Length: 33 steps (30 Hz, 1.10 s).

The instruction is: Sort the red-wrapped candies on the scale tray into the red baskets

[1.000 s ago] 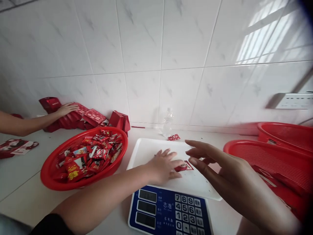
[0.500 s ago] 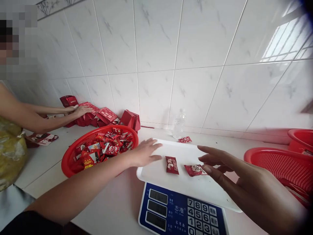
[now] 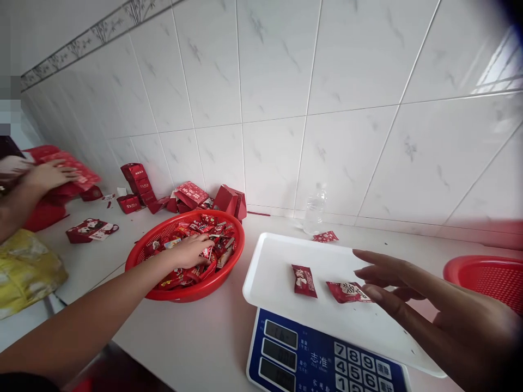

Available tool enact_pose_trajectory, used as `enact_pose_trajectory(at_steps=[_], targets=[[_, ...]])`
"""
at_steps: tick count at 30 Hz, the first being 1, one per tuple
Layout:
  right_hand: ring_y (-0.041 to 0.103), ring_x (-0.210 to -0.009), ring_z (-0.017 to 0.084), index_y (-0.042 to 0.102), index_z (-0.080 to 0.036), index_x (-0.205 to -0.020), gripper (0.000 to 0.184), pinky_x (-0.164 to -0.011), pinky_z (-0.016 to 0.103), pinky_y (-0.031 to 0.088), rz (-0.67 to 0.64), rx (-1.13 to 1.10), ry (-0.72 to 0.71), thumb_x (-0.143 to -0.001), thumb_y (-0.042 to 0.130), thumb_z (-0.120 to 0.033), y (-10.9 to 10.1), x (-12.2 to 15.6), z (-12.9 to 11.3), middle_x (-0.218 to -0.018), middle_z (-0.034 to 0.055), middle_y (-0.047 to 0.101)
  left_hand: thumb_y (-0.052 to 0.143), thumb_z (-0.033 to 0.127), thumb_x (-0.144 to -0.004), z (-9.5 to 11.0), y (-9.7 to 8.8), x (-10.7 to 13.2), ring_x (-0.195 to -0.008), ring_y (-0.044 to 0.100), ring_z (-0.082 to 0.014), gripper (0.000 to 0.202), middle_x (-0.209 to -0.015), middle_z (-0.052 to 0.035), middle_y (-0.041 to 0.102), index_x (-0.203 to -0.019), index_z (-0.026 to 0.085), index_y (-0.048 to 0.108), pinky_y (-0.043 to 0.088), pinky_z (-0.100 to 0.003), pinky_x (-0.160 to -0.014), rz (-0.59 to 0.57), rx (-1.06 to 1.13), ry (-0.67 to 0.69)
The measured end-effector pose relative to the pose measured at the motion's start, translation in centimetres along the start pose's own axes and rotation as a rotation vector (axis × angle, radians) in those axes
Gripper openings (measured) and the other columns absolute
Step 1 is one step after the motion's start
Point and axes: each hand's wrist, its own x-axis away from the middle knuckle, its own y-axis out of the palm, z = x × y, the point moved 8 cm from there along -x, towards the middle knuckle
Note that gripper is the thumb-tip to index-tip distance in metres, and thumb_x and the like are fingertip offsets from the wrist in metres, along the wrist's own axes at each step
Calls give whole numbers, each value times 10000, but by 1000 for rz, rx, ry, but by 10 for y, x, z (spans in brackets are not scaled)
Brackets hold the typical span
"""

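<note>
My left hand point(image 3: 191, 251) reaches into a red basket point(image 3: 163, 288) full of red-wrapped candies, its fingers curled down among the sweets; what they grip is hidden. My right hand point(image 3: 412, 296) hovers open, fingers stretched, over the right part of a white scale tray point(image 3: 269, 267). Two red candy packets lie on the tray: one in the middle point(image 3: 304, 280), the other point(image 3: 347, 291) just by my right fingertips. The blue scale panel point(image 3: 318, 359) with displays and keypad is below the tray.
Another person's hands point(image 3: 44, 175) work on red boxes at the far left. Red folded gift boxes point(image 3: 188, 195) line the tiled wall. A clear plastic bottle point(image 3: 315, 209) and a loose candy point(image 3: 326, 236) stand behind the tray. A second red basket point(image 3: 486, 277) is at right; a yellow bag point(image 3: 24, 269) at left.
My left hand has left the tray and gone left into the candy basket. Two packets now lie uncovered on the tray. The view has swung left; my right hand stays over the tray.
</note>
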Motion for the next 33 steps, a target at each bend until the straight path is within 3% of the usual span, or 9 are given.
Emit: enact_pose_trajectory(at_steps=[5, 8, 14, 19, 22, 26, 29, 33], targets=[[742, -632, 236, 632, -326, -1205, 416, -463, 298, 550, -13, 33, -19, -964, 403, -577, -1, 1, -1, -840, 42, 781, 615, 193, -814, 6, -11, 2, -1221, 575, -337, 354, -1321, -106, 638, -1161, 246, 663, 437, -419, -995, 54, -12, 14], [734, -608, 221, 620, -342, -1201, 401, -446, 286, 540, -3, 43, -26, -963, 404, -583, -3, 0, -2, -845, 27, 781, 540, 261, -879, -4, -20, -2, -1135, 633, -331, 357, -1220, -104, 703, -1225, 255, 626, 468, -420, -935, 108, 14, -35], [736, -601, 229, 609, -338, -1218, 410, -430, 287, 538, -2, 17, -9, -958, 414, -586, -2, 2, -1, -803, 21, 781, 464, 303, -913, -28, -25, -8, -1253, 568, -320, 470, -1402, -119, 592, -1371, 228, 534, 444, -391, -980, 171, 133, -75], [735, -590, 219, 620, -334, -1203, 425, -419, 277, 533, -3, 29, -23, -960, 398, -604, -5, 1, -4, -821, 26, 783, 457, 310, -914, -20, -37, -6, -1233, 581, -307, 404, -1350, -96, 632, -1281, 225, 605, 442, -371, -983, 243, 268, -45], [725, -549, 202, 646, -326, -1147, 415, -378, 253, 509, 22, -2, -44, -952, 421, -615, -6, -3, -7, -759, 6, 779, 484, 350, -903, 3, -54, -1, -1151, 627, -293, 356, -1260, -94, 676, -1198, 204, 619, 484, -351, -917, 312, 372, -14], [731, -577, 194, 686, -294, -1081, 402, -404, 245, 529, 14, -104, -29, -940, 466, -599, 0, -10, -16, -777, 12, 781, 533, 439, -893, 57, -68, 12, -913, 695, -234, 352, -1018, -55, 724, -1153, 203, 554, 533, -307, -722, 322, 580, 68], [734, -646, 194, 689, -262, -1101, 335, -504, 265, 566, -61, -210, 11, -944, 512, -500, 10, -14, -26, -844, 34, 781, 686, 406, -820, 108, -62, 25, -790, 676, -193, 383, -893, -15, 690, -1096, 208, 508, 516, -278, -635, 182, 1099, 175], [702, -703, 182, 666, -239, -1087, 277, -589, 283, 537, -189, -300, 22, -977, 481, -414, 26, -17, -42, -886, 45, 760, 765, 269, -781, 173, -55, 44, -789, 655, -148, 403, -864, 11, 680, -1065, 213, 485, 522, -279, -709, 1, 1331, 364]])
